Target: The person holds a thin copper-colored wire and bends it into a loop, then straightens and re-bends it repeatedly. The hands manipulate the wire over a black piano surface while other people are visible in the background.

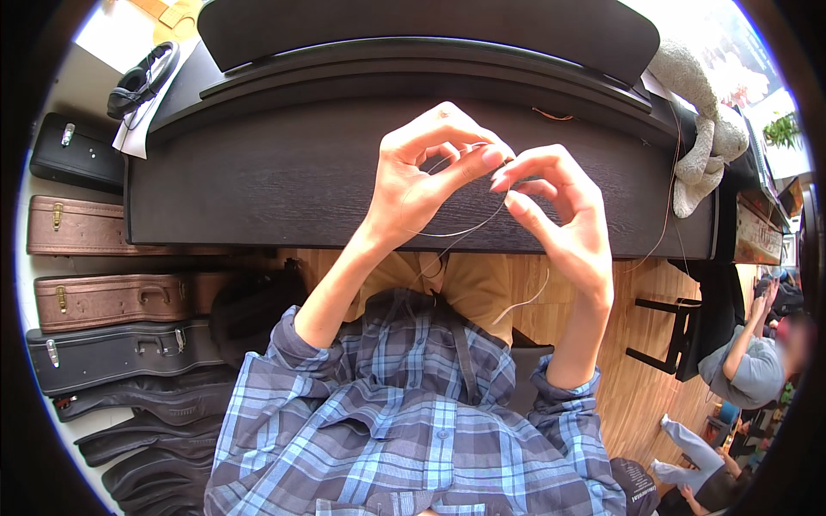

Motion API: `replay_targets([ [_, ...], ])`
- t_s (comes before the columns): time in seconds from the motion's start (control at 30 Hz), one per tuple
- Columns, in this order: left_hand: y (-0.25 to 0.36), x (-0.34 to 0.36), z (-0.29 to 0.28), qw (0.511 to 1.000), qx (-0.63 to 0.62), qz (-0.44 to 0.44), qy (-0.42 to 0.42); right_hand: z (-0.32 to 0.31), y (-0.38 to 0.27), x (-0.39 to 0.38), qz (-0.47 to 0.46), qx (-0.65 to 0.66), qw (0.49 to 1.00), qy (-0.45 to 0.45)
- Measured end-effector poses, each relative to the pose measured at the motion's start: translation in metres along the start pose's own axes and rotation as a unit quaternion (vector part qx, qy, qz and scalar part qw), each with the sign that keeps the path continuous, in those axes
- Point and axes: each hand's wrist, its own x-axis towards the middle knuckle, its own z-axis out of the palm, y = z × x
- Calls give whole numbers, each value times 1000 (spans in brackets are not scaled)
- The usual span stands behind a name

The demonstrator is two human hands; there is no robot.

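Observation:
Both my hands are raised over a dark wood-grained lid (pixel 284 185). Between them is a thin silvery string (pixel 456 234), which looks like an instrument string, bent into a loop. My left hand (pixel 419 176) pinches it with thumb and fingertips, the loop hanging below the wrist side. Curled in from the other side, my right hand (pixel 564 211) has its thumb and forefinger at the string, close to the left fingertips. Loose lengths trail down over my lap, one with a pale end (pixel 520 305). Exactly where the fingertips meet, the string is too fine to follow.
A small coppery strand (pixel 552 114) lies at the lid's back. Headphones (pixel 142 82) are at far left, a grey plush toy (pixel 710 142) at right. Several instrument cases (pixel 112 301) are stacked left. A black stand (pixel 667 335) and other people (pixel 748 370) are at right.

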Motion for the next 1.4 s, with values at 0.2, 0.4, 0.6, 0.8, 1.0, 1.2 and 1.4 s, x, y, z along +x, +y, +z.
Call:
replay_targets([
  [0.2,-9,-13,9,995,-83,-13,58,14,9,-2,22,98,995,12],
  [0.4,-9,-27,-16,990,7,-143,2,-4,-2,8,16,61,997,33],
  [0.6,4,-39,-13,988,29,-124,86,-24,-18,29,-195,-203,953,113],
  [0.8,56,-62,5,977,-139,-148,-61,-17,-27,44,-187,-92,965,161],
  [1.0,58,-15,29,935,-298,-180,-67,-2,-43,65,-236,4,957,165],
  [1.2,71,24,6,954,-286,-82,-29,-5,-45,64,-430,-239,856,160],
  [1.4,19,4,-3,973,-149,-168,-52,-13,24,34,-423,-367,819,123],
])
